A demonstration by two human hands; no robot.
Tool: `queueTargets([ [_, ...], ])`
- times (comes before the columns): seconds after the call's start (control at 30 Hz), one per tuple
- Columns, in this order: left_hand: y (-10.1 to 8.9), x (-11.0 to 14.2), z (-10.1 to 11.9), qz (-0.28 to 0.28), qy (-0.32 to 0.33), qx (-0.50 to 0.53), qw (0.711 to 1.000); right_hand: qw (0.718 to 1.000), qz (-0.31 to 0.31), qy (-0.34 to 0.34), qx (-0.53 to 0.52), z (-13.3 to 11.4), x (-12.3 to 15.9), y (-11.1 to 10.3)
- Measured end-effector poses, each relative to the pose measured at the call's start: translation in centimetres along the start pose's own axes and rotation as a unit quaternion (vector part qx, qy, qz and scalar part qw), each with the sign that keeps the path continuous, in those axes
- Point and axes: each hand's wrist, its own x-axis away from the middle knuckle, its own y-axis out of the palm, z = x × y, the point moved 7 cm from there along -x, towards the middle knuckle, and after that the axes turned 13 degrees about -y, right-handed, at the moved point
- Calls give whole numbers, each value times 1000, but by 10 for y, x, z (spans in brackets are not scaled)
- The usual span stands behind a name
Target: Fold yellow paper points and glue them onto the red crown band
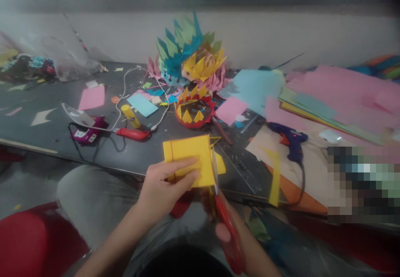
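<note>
My left hand (pixel 167 187) is closed on a folded piece of yellow paper (pixel 187 150), thumb and fingers pressed on its face. The paper is held over the table's front edge, with a brown line near its left side. My right hand (pixel 235 216) grips red-handled scissors (pixel 225 223), largely hiding its fingers. The blades point away from me along the paper's right edge, and one blade lies partly behind the paper. A thin cut strip stands out at the top right corner. Another yellow piece (pixel 220 164) shows just right of the blades.
A red paper ring with yellow points (pixel 193 112) sits behind my hands, before a pile of colored folded-paper rings (pixel 190 60). A glue stick (pixel 130 116), purple power strip (pixel 89 131) and cable lie left. Right are a glue gun (pixel 290 139) and colored sheets (pixel 340 89).
</note>
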Motion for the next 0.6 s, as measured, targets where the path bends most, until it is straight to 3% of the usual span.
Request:
queueTargets([
  [0.27,-2,3,5,13,29,-20,999,997,31,34,-56,26,5,-6],
  [0.5,-1,4,5,10,-1,-2,1000,982,90,138,-97,39,9,-4],
  [0.6,1,3,3,11,-14,2,1000,984,88,131,-76,40,8,-3],
])
